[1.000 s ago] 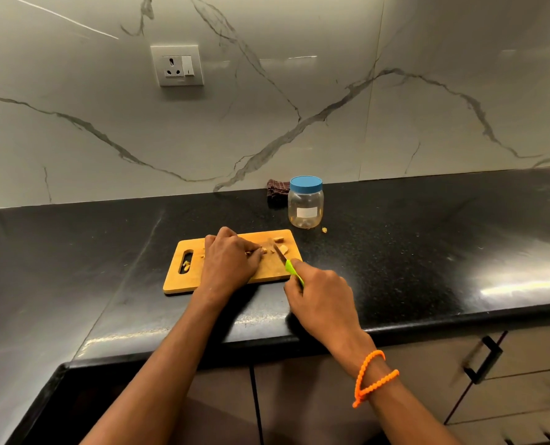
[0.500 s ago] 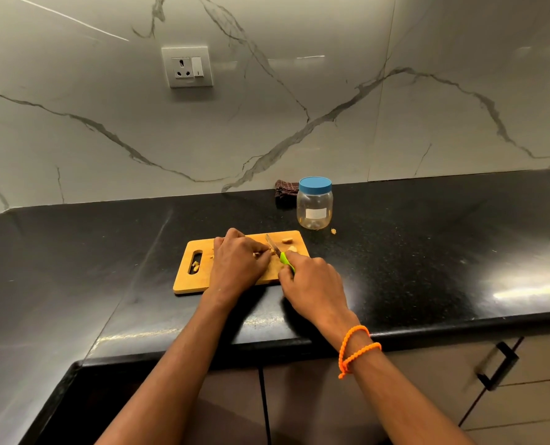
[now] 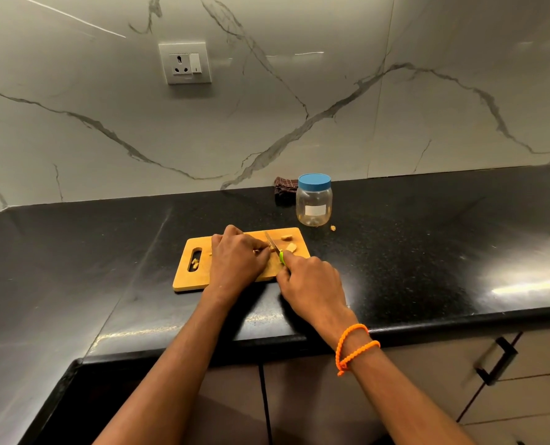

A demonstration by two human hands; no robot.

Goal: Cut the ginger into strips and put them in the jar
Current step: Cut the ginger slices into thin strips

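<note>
While the left hand point(image 3: 236, 256) pins firm, slippery ginger point(image 3: 264, 250), the right hand's point(image 3: 312, 281) grip wraps the knife point(image 3: 275, 247); jar point(image 3: 314, 200) at one o'clock.

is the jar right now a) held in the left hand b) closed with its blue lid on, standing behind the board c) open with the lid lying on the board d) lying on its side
b: the jar stands upright on the counter beyond the cutting board with its blue lid on, while the left hand steadies the ginger and the right hand holds the knife.
</note>
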